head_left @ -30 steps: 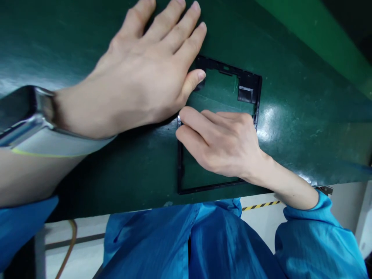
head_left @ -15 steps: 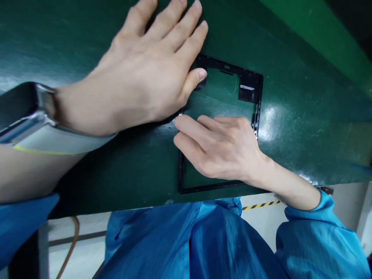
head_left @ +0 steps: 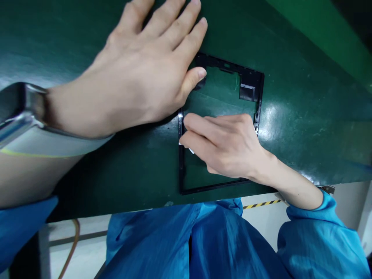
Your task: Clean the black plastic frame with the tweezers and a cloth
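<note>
A thin black rectangular frame [head_left: 213, 188], like a plastic housing with an open middle, lies flat on the green table. My left hand [head_left: 148, 73] is spread palm down over the frame's upper left corner, its thumb lying by the top bar. The palm hides part of the left side. My right hand [head_left: 226, 143] is closed above the open middle, its fingertips at the left bar. A small white piece [head_left: 192, 151] sticks out beneath its curled fingers; most of it is hidden, and I cannot tell its kind.
The green tabletop [head_left: 299, 116] reflects light to the right of the frame. Its near edge runs close to my blue smock [head_left: 162, 240]. Below it are a brown hose [head_left: 71, 248] and a yellow-black striped strip [head_left: 261, 204]. A watch [head_left: 17, 102] sits on my left wrist.
My right hand has slid slightly down along the frame's left bar and a little right, and white bits now show under its fingers. My left hand has barely moved.
</note>
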Available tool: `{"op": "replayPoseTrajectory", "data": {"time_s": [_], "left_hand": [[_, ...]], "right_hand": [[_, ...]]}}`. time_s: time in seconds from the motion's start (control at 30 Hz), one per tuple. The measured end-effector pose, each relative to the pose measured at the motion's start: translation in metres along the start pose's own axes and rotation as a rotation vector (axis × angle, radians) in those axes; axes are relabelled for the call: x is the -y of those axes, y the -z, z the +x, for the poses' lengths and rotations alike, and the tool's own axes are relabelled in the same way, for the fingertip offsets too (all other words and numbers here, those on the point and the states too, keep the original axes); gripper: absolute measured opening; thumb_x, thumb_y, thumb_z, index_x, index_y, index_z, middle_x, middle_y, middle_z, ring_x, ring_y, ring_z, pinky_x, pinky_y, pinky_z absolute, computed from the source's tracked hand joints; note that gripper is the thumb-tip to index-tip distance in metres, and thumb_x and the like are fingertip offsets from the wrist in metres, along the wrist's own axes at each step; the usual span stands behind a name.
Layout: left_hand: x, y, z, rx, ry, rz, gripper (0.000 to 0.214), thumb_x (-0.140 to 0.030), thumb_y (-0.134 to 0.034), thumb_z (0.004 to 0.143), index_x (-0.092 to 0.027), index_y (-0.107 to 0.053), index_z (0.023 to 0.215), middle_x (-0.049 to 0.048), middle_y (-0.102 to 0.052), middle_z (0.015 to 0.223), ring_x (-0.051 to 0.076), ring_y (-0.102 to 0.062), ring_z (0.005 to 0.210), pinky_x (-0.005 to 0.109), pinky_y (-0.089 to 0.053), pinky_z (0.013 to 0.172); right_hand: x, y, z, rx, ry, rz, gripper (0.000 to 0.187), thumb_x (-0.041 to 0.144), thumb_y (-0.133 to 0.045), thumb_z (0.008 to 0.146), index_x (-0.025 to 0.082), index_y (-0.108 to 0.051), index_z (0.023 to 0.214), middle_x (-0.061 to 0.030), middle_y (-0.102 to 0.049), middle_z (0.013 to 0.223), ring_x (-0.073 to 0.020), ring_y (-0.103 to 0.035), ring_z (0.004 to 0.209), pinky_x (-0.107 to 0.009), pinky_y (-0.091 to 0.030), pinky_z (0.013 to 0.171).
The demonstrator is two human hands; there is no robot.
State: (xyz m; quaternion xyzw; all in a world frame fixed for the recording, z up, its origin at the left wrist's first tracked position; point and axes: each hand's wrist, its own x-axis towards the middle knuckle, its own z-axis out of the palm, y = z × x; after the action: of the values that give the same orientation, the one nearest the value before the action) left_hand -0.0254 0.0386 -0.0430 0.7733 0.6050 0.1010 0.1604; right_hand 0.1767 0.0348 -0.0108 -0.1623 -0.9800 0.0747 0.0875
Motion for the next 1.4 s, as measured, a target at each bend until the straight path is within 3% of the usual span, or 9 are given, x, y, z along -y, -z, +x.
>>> {"op": "replayPoseTrajectory", "data": {"time_s": [0.1, 0.23, 0.37, 0.47, 0.63, 0.83, 0.97, 1.17, 1.4], "left_hand": [[0.001, 0.0, 0.0, 0.007, -0.008, 0.012, 0.083, -0.058, -0.001, 0.103, -0.011, -0.006, 0.171, 0.0044, -0.002, 0.187, 0.032, 0.002, 0.175, 0.049, 0.005, 0.144], [-0.003, 0.003, 0.002, 0.041, 0.011, 0.055, 0.084, -0.057, 0.003, 0.101, -0.009, -0.003, 0.17, 0.004, 0.002, 0.186, 0.031, 0.006, 0.175, 0.045, 0.008, 0.142], [-0.008, 0.007, 0.002, 0.086, 0.058, 0.122, 0.084, -0.056, 0.01, 0.102, -0.007, 0.0, 0.17, 0.0062, 0.003, 0.185, 0.028, 0.006, 0.175, 0.039, 0.011, 0.142], [-0.01, 0.008, 0.001, 0.081, 0.064, 0.121, 0.083, -0.057, 0.008, 0.103, -0.01, 0.0, 0.17, 0.0055, 0.003, 0.186, 0.024, 0.007, 0.175, 0.034, 0.013, 0.14], [-0.013, 0.009, 0.003, 0.111, 0.096, 0.151, 0.081, -0.053, 0.006, 0.104, -0.008, 0.0, 0.17, 0.0085, 0.004, 0.186, 0.025, 0.008, 0.175, 0.039, 0.011, 0.141], [-0.015, 0.011, 0.004, 0.13, 0.119, 0.161, 0.08, -0.053, 0.006, 0.104, -0.007, 0.002, 0.17, 0.0088, 0.005, 0.185, 0.026, 0.009, 0.175, 0.041, 0.01, 0.142], [-0.014, 0.01, 0.003, 0.115, 0.101, 0.141, 0.08, -0.053, 0.004, 0.104, -0.007, -0.001, 0.17, 0.0092, 0.004, 0.186, 0.026, 0.008, 0.175, 0.041, 0.01, 0.142], [-0.014, 0.011, 0.003, 0.126, 0.104, 0.148, 0.08, -0.053, 0.006, 0.104, -0.008, 0.001, 0.17, 0.0084, 0.005, 0.186, 0.024, 0.01, 0.175, 0.038, 0.012, 0.141], [-0.008, 0.007, 0.002, 0.084, 0.069, 0.129, 0.082, -0.056, 0.006, 0.103, -0.009, -0.001, 0.17, 0.0081, 0.001, 0.185, 0.027, 0.005, 0.175, 0.041, 0.008, 0.141]], "right_hand": [[-0.008, 0.005, 0.004, 0.022, 0.005, 0.039, 0.054, 0.016, -0.022, 0.11, 0.023, -0.071, 0.089, 0.005, -0.063, 0.08, -0.0053, -0.042, 0.063, -0.031, -0.022, 0.058], [-0.008, 0.004, 0.009, 0.026, -0.153, 0.081, 0.052, 0.027, -0.022, 0.109, 0.022, -0.064, 0.08, 0.0043, -0.065, 0.076, -0.0052, -0.041, 0.06, -0.031, -0.023, 0.06], [0.002, -0.001, 0.013, -0.085, -0.234, 0.053, 0.048, 0.023, -0.023, 0.105, 0.02, -0.055, 0.068, 0.0036, -0.049, 0.056, -0.0061, -0.033, 0.054, -0.03, -0.022, 0.057], [0.008, -0.004, 0.015, -0.13, -0.218, 0.051, 0.046, 0.02, -0.024, 0.102, 0.021, -0.055, 0.068, 0.0036, -0.042, 0.052, -0.0065, -0.031, 0.053, -0.03, -0.021, 0.056], [0.011, -0.004, 0.016, -0.05, -0.128, 0.05, 0.05, 0.013, -0.021, 0.102, 0.02, -0.054, 0.064, 0.0043, -0.06, 0.069, -0.006, -0.034, 0.058, -0.03, -0.023, 0.057], [0.013, -0.002, 0.015, -0.043, -0.075, 0.01, 0.048, 0.009, -0.025, 0.099, 0.018, -0.056, 0.063, 0.0057, -0.065, 0.075, -0.0056, -0.029, 0.058, -0.03, -0.019, 0.055], [0.011, -0.005, 0.014, -0.028, -0.061, 0.096, 0.048, 0.012, -0.025, 0.099, 0.019, -0.057, 0.063, 0.005, -0.064, 0.074, -0.0065, -0.028, 0.057, -0.031, -0.021, 0.055], [0.007, -0.006, 0.012, 0.089, -0.166, 0.172, 0.046, 0.029, -0.026, 0.104, 0.024, -0.063, 0.077, 0.0034, -0.061, 0.065, -0.0095, -0.032, 0.057, -0.032, -0.026, 0.057], [0.003, -0.003, 0.01, -0.028, -0.117, 0.204, 0.047, 0.023, -0.024, 0.102, 0.021, -0.053, 0.065, 0.0034, -0.055, 0.057, -0.0062, -0.032, 0.052, -0.031, -0.022, 0.055]]}}
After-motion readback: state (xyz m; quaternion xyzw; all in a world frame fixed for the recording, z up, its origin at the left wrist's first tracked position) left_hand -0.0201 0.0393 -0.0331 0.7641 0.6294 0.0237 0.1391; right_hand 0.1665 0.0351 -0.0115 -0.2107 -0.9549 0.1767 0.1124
